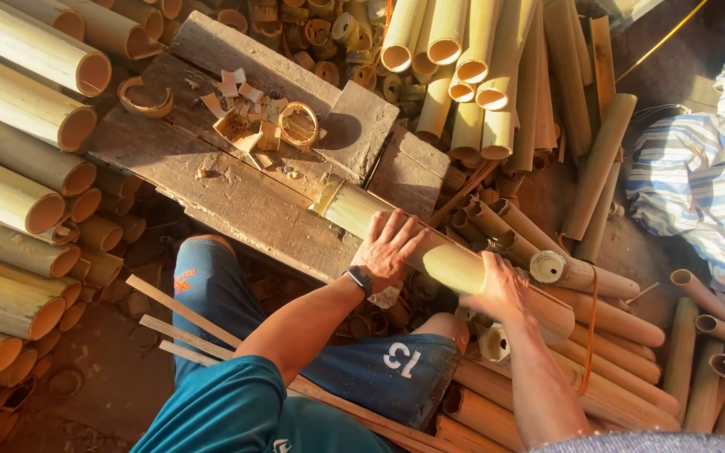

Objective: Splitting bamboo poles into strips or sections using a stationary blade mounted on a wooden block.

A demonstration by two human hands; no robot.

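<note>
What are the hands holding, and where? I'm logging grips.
Both hold one bamboo pole: left hand flat on its middle, right hand gripping it nearer the far end.

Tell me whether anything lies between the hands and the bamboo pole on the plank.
Nothing visible: the left hand lies flat on the bamboo pole and the right hand grips it directly.
</note>
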